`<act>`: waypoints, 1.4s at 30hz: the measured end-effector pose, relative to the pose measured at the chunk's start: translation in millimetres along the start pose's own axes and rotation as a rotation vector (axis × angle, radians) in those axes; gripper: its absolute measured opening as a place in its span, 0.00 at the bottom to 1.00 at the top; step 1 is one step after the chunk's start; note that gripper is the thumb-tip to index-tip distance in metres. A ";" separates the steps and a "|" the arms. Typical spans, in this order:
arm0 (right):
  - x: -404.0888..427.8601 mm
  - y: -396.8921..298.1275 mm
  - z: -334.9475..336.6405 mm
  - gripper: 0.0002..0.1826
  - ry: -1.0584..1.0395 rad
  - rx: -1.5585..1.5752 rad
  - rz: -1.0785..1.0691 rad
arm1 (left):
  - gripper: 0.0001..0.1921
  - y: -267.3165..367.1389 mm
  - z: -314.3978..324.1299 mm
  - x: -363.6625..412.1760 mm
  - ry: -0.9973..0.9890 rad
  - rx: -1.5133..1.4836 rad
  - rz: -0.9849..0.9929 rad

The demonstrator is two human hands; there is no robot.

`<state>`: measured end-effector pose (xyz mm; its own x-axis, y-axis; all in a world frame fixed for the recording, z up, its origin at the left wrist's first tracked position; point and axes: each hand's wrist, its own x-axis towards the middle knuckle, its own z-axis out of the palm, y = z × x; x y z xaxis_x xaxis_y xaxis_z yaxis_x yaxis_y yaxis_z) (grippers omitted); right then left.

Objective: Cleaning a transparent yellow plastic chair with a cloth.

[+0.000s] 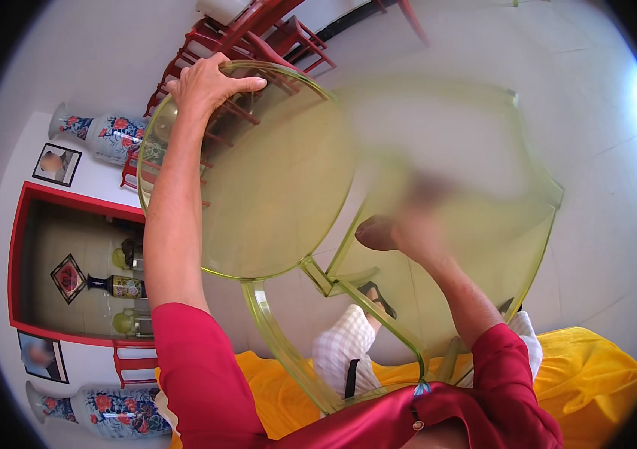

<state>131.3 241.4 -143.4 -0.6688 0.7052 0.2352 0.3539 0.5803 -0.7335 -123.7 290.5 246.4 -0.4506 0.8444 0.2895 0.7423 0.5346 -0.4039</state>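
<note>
A see-through yellow-green plastic armchair (273, 185) with an oval back stands tilted before me. My left hand (206, 81) is hooked over the far rim of the oval back, thumb on the near side. My right hand (411, 227) is over the chair's seat panel (498, 241), closed around a dark brown cloth (376, 232) that sticks out on both sides of the fist. Blur covers part of this hand and the panel around it, so exact contact with the surface cannot be told. A clear curved arm (273, 331) of the chair reaches down towards my lap.
Yellow fabric (582, 359) spreads beneath and beside my checked trousers (344, 342). Red wooden chairs and a red table (251, 25) stand beyond the chair back. Tall floral porcelain vases (116, 134) flank a red-framed niche (82, 196) at left. Pale tiles cover the floor (593, 236).
</note>
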 end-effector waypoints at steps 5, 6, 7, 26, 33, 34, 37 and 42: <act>1.0 -1.3 -2.4 0.09 -0.018 -0.036 -0.020 | 0.42 -3.4 -1.8 3.0 -0.004 -0.014 -0.002; 0.5 -4.0 -4.1 0.09 -0.011 -0.015 -0.006 | 0.42 -7.0 -1.3 4.4 -0.003 -0.014 -0.004; 0.4 -5.5 -5.0 0.09 -0.004 0.006 0.008 | 0.41 -10.7 -0.6 6.4 -0.011 -0.043 0.010; 0.8 -5.5 -5.8 0.09 -0.044 0.017 0.022 | 0.39 -10.6 -0.6 10.1 -0.074 -0.086 0.011; 1.6 -2.9 -3.4 0.09 -0.039 0.043 0.012 | 0.40 -12.7 -2.9 11.6 -0.141 -0.112 0.031; 1.4 -2.5 -3.4 0.09 -0.032 0.055 0.010 | 0.41 -8.8 -0.9 9.6 -0.093 -0.078 0.022; 1.0 -7.8 -10.6 0.09 -0.033 -0.016 0.007 | 0.41 -0.4 -0.8 4.4 -0.044 -0.031 -0.004; 2.3 -3.7 -1.8 0.09 -0.030 0.003 0.010 | 0.42 5.5 0.4 0.5 -0.007 0.029 -0.021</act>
<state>129.7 241.6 -139.0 -0.6845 0.6986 0.2085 0.3591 0.5720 -0.7375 -120.0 293.9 244.0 -0.4694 0.8332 0.2921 0.7179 0.5528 -0.4231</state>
